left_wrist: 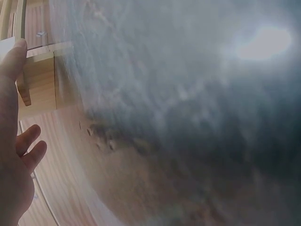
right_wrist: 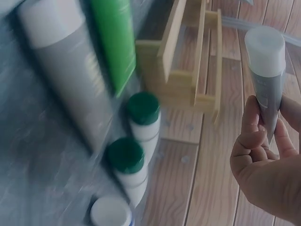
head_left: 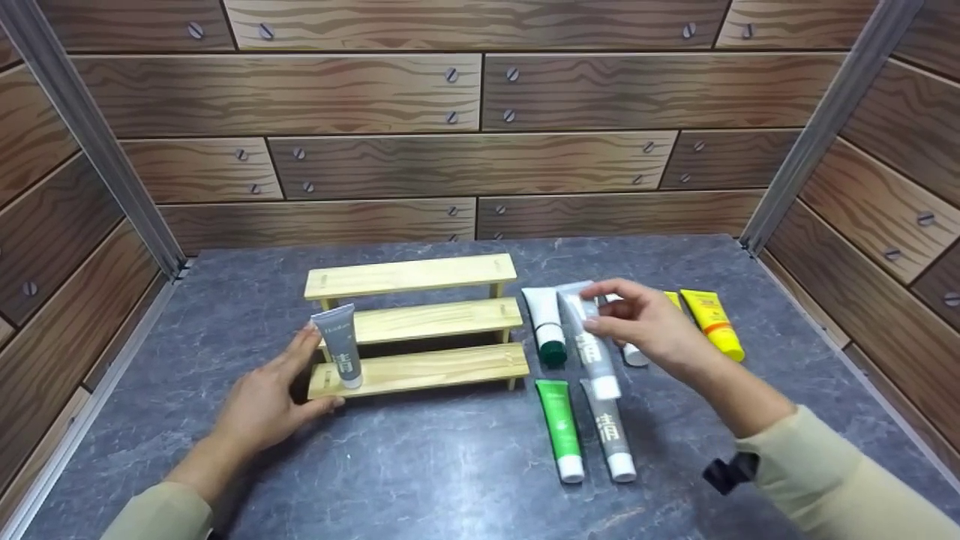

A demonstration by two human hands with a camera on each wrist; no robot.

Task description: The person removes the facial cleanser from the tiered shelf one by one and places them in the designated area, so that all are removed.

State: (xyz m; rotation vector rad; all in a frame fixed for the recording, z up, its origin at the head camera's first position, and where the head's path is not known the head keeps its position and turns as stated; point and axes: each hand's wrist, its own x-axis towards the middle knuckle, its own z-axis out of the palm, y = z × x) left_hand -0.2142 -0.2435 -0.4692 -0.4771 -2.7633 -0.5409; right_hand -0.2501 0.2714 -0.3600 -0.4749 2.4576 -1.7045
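Note:
A three-step wooden stand (head_left: 442, 367) sits on the table, and a grey tube (head_left: 341, 345) stands cap down at the left of its lowest step. My left hand (head_left: 266, 397) holds the stand's left end, thumb at the front edge and fingers beside the grey tube. My right hand (head_left: 649, 326) pinches another grey tube with a white cap (head_left: 600, 367) by its flat end, cap pointing down. In the right wrist view this held tube (right_wrist: 268, 70) is up off the table. Below it lie a green tube (head_left: 559, 424) and a grey tube (head_left: 609, 431).
Behind the held tube lies a white tube with a green cap (head_left: 544, 315), and a second green cap (right_wrist: 126, 155) shows in the right wrist view. A white-capped tube (head_left: 636, 354) and yellow tubes (head_left: 709, 322) lie farther right. Wood-patterned walls (head_left: 480, 165) enclose the table.

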